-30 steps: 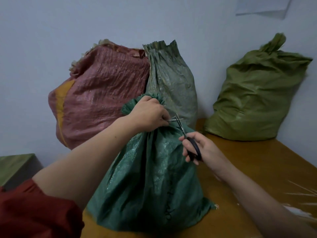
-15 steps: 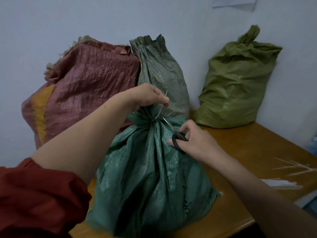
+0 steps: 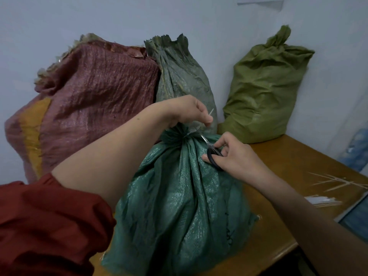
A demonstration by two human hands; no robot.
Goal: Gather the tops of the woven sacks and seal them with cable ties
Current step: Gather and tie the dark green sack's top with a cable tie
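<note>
Both hands hold as before: left hand (image 3: 191, 112) pinches the cable tie (image 3: 211, 112), right hand (image 3: 235, 158) grips scissors (image 3: 211, 158) at it.

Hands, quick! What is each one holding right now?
Left hand: pinches the cable tie above the green sack neck.
Right hand: grips the scissors, blades by the tie.

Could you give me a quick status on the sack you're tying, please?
Left hand pinches the tie tail, held up. Right hand holds scissors, blades at the tail by the sack neck. Nothing in the way.
</note>
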